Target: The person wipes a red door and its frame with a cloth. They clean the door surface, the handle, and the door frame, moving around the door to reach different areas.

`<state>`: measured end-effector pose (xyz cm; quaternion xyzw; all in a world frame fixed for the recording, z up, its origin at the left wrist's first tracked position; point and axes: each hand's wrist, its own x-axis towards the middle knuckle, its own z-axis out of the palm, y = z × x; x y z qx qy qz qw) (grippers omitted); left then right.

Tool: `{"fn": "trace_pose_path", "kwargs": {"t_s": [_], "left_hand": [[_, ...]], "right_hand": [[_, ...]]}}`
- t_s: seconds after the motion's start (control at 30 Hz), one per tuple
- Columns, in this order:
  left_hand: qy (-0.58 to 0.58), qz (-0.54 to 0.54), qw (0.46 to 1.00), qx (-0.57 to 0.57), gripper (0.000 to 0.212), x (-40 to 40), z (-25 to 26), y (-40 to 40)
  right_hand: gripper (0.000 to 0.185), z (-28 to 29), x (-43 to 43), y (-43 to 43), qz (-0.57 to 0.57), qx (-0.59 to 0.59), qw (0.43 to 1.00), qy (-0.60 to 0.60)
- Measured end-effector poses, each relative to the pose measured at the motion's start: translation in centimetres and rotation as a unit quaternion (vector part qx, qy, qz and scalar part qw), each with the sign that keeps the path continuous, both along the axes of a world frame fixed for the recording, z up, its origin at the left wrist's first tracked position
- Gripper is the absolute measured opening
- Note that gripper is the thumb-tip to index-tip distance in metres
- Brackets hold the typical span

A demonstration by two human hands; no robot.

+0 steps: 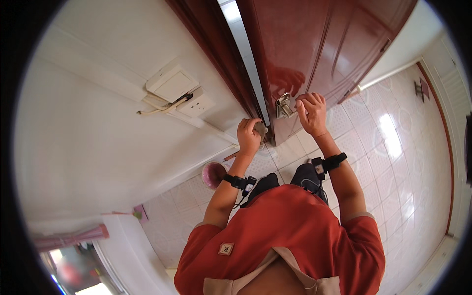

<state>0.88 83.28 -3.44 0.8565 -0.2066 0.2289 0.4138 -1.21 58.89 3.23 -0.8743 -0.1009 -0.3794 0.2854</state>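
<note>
A dark red door (295, 44) with a glossy panelled face stands slightly ajar, with a bright gap between it and its frame (221, 62). My right hand (312, 112) is curled around the end of the metal lever door handle (284, 107). In my left hand (249, 136) is a grey wad (261, 129), probably a cloth or sponge, close to the frame's edge beside the gap. Its lower part and what it touches are hard to make out. The door surface reflects a hand above the handle.
A switch plate (172, 83) and a socket (195, 105) with loose cables are on the white wall (84, 129) at left. A pink bucket (213, 175) stands on the tiled floor (357, 147) below my left forearm. A small stool (422, 90) is at far right.
</note>
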Motion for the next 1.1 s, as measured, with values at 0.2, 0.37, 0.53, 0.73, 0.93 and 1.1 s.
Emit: {"fn": "trace_pose_path", "kwargs": {"t_s": [0.2, 0.37, 0.53, 0.73, 0.93, 1.1], "left_hand": [[0.046, -0.083, 0.995, 0.003, 0.035, -1.7, 0.4, 2.1], [0.066, -0.134, 0.989, -0.001, 0.032, -3.9, 0.1, 1.7], [0.128, -0.165, 0.977, 0.040, 0.030, -6.5, 0.6, 1.6], [0.233, -0.137, 0.958, 0.098, 0.043, -7.6, 0.8, -1.7], [0.207, -0.245, 0.944, 0.076, 0.046, -8.3, -0.3, -6.3], [0.145, -0.304, 0.937, 0.094, 0.038, -10.9, 0.0, -8.4]], "right_hand": [[0.013, 0.0, -3.9, 0.6, -0.072, 0.042, 0.997, 0.007], [0.022, -0.7, -6.8, -0.8, -0.086, 0.053, 0.995, 0.005], [0.015, -1.1, -9.0, -2.1, -0.079, 0.071, 0.994, -0.021], [0.013, -1.4, -11.5, -4.1, -0.034, 0.077, 0.996, -0.016], [0.013, -1.3, -13.9, -4.7, -0.056, 0.099, 0.993, -0.006], [0.032, -3.4, -18.4, -6.8, -0.121, 0.296, 0.947, -0.027]]}}
